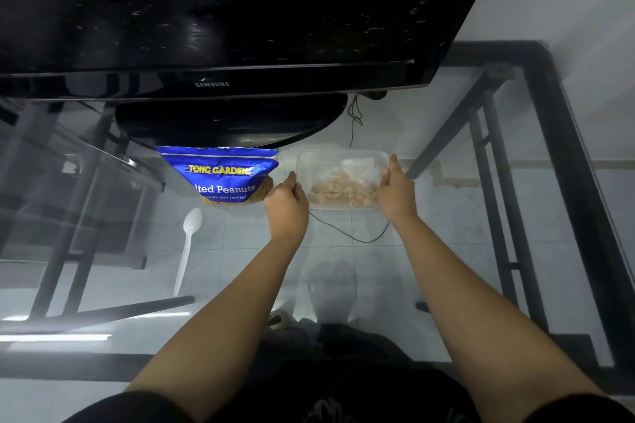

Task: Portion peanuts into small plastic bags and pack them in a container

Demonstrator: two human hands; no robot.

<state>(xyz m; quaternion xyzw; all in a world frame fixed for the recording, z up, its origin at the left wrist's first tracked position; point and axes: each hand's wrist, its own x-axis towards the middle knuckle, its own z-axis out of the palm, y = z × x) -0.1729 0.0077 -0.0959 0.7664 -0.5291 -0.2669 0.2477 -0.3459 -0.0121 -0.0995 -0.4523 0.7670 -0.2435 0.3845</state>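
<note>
A clear plastic container (pixel 319 161) sits on the glass table, with small bags of peanuts (pixel 343 187) inside it. My left hand (pixel 287 204) grips its left side. My right hand (pixel 397 189) grips its right side, thumb over the rim. I cannot tell whether a lid covers it. A blue bag of salted peanuts (pixel 220 175) leans just left of the container, under the monitor's base. Nearer to me on the left lies a white plastic spoon (pixel 187 247).
A black monitor (pixel 213 10) on a round base (pixel 230 120) fills the far side of the table. The table's black metal frame (pixel 556 134) runs along the right edge. A black cable (pixel 347 232) shows beneath the glass.
</note>
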